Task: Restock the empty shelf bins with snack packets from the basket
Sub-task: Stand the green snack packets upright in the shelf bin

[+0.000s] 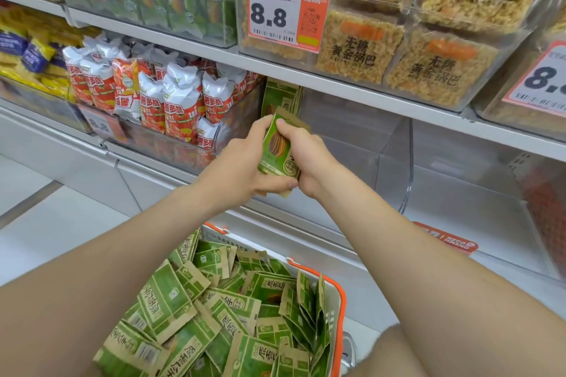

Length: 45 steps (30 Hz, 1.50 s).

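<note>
The left hand and right hand both curl round a small stack of green-and-tan paper snack packets, gripping it upright from either side just in front of the clear plastic shelf bin. At that bin's far left stand a few matching upright packets, seemingly leaning on its wall. Near, below the forearms, the white plastic basket with an orange rim holds a loose heap of green packets.
</note>
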Motion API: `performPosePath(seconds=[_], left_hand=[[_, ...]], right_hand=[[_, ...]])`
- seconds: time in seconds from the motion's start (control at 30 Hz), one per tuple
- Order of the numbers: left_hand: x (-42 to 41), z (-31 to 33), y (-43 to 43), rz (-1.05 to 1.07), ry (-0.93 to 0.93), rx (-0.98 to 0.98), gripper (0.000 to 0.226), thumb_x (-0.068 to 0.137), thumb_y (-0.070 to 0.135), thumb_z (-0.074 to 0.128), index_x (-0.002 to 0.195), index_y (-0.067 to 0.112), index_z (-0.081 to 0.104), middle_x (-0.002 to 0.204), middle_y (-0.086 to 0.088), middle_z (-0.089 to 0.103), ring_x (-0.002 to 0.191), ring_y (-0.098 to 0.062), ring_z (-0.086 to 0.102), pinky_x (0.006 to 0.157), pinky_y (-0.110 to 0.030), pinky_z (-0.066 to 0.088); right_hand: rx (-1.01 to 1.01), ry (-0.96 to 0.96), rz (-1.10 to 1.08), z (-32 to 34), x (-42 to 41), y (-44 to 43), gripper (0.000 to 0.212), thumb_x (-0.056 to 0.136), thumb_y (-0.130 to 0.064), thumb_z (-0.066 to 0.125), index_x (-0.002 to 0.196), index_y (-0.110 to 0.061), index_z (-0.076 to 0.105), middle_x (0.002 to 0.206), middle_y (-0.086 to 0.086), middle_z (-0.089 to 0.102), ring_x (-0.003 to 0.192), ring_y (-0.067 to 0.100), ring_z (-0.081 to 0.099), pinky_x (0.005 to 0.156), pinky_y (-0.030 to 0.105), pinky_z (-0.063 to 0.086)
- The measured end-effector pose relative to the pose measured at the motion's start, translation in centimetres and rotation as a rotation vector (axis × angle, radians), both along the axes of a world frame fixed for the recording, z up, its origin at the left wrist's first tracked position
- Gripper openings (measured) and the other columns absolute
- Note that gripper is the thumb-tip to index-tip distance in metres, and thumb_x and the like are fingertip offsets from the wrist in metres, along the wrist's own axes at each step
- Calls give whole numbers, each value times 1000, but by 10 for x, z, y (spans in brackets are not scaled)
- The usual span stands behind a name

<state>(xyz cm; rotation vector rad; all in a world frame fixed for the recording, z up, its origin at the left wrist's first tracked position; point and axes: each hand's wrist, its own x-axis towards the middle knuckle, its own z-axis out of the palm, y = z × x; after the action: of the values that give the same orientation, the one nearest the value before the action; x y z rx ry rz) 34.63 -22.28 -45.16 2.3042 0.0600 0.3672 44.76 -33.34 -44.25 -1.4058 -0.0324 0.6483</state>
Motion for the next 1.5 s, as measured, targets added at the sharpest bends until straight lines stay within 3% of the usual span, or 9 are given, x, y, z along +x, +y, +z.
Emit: performPosePath(seconds=[0.1,0.2,0.33,0.5,0.7,0.97,1.17,1.4,1.5], left_hand=[[0,-2,6,7,-10,3,114,71,42,96,160,25,26,112,7,74,91,-6,74,83,-34,61],[6,-4,18,101,55,245,125,66,67,87,161,28,17,115,3,72,101,-21,71,82,-47,59],[10,-1,27,192,70,379,89,71,59,89,134,20,40,105,5,60,94,-25,62,70,-44,51],[15,1,40,85,142,520,57,79,75,72,104,24,61,95,5,61,95,-22,56,79,-44,50],[17,-6,38,2,243,800,57,97,75,39,76,28,63,76,4,60,97,-27,49,85,-44,27],[14,-12,37,-7,201,853,56,102,69,34,80,27,63,67,10,39,99,-26,44,82,-43,20],[13,-11,37,-15,196,851,56,103,68,32,69,26,50,66,11,38,93,-24,39,83,-44,22],[12,-11,36,-11,223,825,56,104,65,32,70,25,52,67,9,41,89,-25,45,80,-43,22],[10,-9,34,3,218,794,53,102,68,37,89,25,65,86,5,55,102,-28,53,85,-45,29]], right_hand=[[26,21,27,2,5,3,31,98,-30,71,120,-8,71,103,15,79,96,34,78,90,56,61],[-2,-5,-62,-1,17,8,31,97,-25,68,122,-6,67,101,15,79,92,33,78,89,58,61],[-115,-177,-245,-10,34,9,39,91,-16,61,129,-11,52,111,12,74,98,30,74,90,48,62],[-377,-608,-167,-20,46,6,44,95,-10,62,132,-24,42,118,-1,67,110,25,64,93,39,53],[-550,-761,-123,-19,53,27,37,93,-3,57,126,-21,54,121,6,69,113,31,65,93,41,56],[-733,-768,-169,-25,70,65,31,96,-20,60,127,-20,59,127,8,69,120,38,62,96,43,55],[-781,-783,-193,-34,83,68,27,101,-22,63,126,-11,58,123,12,71,117,36,66,83,35,51],[-840,-668,-192,-36,84,66,57,98,-31,70,142,-8,41,135,16,64,125,36,62,91,39,53],[-907,-590,-150,-33,81,57,77,95,-31,73,153,-6,28,141,16,60,128,35,60,90,38,51]])
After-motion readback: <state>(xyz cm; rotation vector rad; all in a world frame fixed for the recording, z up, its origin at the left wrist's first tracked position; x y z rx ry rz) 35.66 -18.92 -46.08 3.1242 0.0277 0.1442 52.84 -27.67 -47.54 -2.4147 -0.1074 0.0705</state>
